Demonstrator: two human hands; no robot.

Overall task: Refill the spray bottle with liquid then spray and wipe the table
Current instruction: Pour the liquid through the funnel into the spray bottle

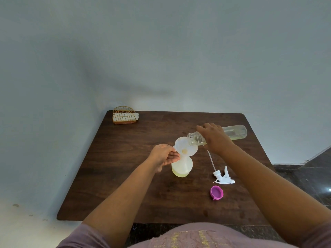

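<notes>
Purple cap point(216, 192) and sprayer point(223, 176) lie right of spray bottle point(181, 167). Left hand point(163, 155) pinches funnel point(185, 146) atop it; right hand point(215, 136) grips tilted refill bottle point(232, 132) at funnel's rim.

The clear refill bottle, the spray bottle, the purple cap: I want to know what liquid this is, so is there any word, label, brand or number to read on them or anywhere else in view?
None: no readable text in the head view.
Clear refill bottle: no label visible.
Spray bottle: plain.
Purple cap: no marking visible.
Trigger sprayer: plain white.
</notes>
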